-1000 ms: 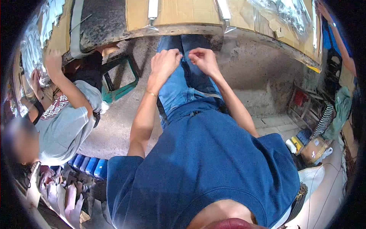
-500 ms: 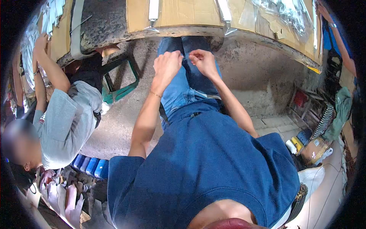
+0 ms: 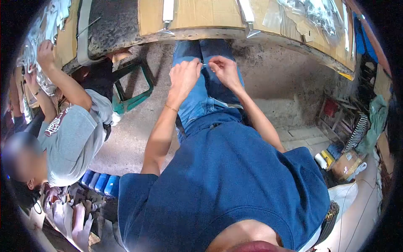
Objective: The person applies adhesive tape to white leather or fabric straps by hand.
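Note:
Above the jeans point(image 3: 195, 90) on my lap, my left hand point(image 3: 184, 76) is closed, knuckles up, its fingertips pinched toward the right. Close beside it, my right hand point(image 3: 226, 70) is also closed, thumb and forefinger pressed together. A tiny pale, thin thing point(image 3: 204, 64) shows in the gap between the two sets of fingertips; it is too small to name. Beyond my hands, two white strips lie on the cardboard-covered table point(image 3: 205, 19): a left strip point(image 3: 168, 11) and a right strip point(image 3: 246, 11), each with a shiny pointed end at the edge.
Clear plastic bags point(image 3: 321, 19) lie at the table's right. On the left, a person in a grey shirt point(image 3: 71, 143) works over plastic-wrapped pieces point(image 3: 35, 54). A green stool frame point(image 3: 145, 86) stands on the floor. Blue containers point(image 3: 103, 183) and scraps point(image 3: 69, 218) lie behind.
The fingertips of my two hands have shifted slightly, and the pale thing shows more clearly between them. At left, the co-worker's arms have moved apart; the hand at far right has left view.

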`<state>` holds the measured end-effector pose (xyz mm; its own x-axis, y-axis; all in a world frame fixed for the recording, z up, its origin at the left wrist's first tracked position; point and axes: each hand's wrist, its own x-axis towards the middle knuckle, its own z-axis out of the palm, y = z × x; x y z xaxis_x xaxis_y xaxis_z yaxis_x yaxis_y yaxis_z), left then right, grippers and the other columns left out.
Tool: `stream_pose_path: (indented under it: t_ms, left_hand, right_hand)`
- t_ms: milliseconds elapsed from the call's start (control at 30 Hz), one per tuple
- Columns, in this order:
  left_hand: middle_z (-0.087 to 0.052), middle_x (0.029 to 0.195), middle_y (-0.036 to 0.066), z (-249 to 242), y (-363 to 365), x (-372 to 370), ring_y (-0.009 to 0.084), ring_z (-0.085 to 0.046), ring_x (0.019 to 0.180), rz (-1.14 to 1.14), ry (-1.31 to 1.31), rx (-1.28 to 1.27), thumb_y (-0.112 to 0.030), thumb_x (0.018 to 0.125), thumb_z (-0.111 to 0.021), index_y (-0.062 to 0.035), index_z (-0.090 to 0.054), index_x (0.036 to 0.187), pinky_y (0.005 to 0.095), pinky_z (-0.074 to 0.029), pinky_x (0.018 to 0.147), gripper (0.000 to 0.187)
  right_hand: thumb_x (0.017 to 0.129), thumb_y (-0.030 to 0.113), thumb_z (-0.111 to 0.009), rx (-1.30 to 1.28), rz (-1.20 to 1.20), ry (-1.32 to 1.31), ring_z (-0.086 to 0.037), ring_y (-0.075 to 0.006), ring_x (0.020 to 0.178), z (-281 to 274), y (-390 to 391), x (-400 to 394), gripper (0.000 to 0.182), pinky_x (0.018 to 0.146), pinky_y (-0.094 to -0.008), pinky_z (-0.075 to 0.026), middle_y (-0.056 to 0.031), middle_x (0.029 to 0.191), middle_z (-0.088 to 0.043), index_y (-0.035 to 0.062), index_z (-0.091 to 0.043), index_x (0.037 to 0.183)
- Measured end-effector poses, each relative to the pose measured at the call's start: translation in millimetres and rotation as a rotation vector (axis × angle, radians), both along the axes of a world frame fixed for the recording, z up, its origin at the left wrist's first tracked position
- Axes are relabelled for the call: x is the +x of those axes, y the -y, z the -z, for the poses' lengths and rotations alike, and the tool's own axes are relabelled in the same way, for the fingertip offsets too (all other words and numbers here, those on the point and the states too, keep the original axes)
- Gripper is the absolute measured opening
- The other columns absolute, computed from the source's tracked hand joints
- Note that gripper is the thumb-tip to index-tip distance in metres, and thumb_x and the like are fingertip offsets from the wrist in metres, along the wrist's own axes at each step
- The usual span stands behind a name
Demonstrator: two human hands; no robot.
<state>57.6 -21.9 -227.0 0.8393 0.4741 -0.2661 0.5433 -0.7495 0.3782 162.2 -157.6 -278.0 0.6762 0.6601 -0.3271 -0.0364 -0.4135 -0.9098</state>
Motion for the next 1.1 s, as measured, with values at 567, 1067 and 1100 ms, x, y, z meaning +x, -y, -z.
stream_pose_path:
  t_ms: [567,1067,1100]
  left_hand:
    - [-0.068,0.075,0.016,2,4,-4,0.0372,-0.067,0.069,0.024,0.016,0.029,-0.033,0.091,-0.059,-0.011,-0.066,0.084,0.0482,-0.054,0.061,0.024]
    - [-0.068,0.074,0.017,3,6,0,0.0382,-0.067,0.07,-0.047,0.013,0.003,-0.032,0.09,-0.06,-0.0124,-0.068,0.084,0.0481,-0.054,0.063,0.022]
    - [-0.068,0.075,0.017,6,7,1,0.038,-0.067,0.07,-0.049,0.006,0.026,-0.033,0.089,-0.06,-0.0136,-0.07,0.089,0.0476,-0.054,0.063,0.022]
  right_hand:
    - [0.087,0.006,-0.066,0.044,-0.005,-0.086,-0.066,-0.0106,0.07,0,4,-3,0.011,0.063,-0.0253,-0.053,-0.0069,0.076,-0.07,-0.0026,-0.068,0.094]
    - [0.087,0.006,-0.066,0.004,-0.027,-0.034,-0.066,-0.0114,0.067,1,0,-3,0.009,0.062,-0.0258,-0.053,-0.0078,0.073,-0.069,-0.0008,-0.068,0.092]
    - [0.087,0.006,-0.066,0.003,-0.026,-0.034,-0.066,-0.0114,0.067,3,-1,-2,0.009,0.062,-0.0258,-0.053,-0.0078,0.073,-0.069,-0.0008,-0.068,0.092]
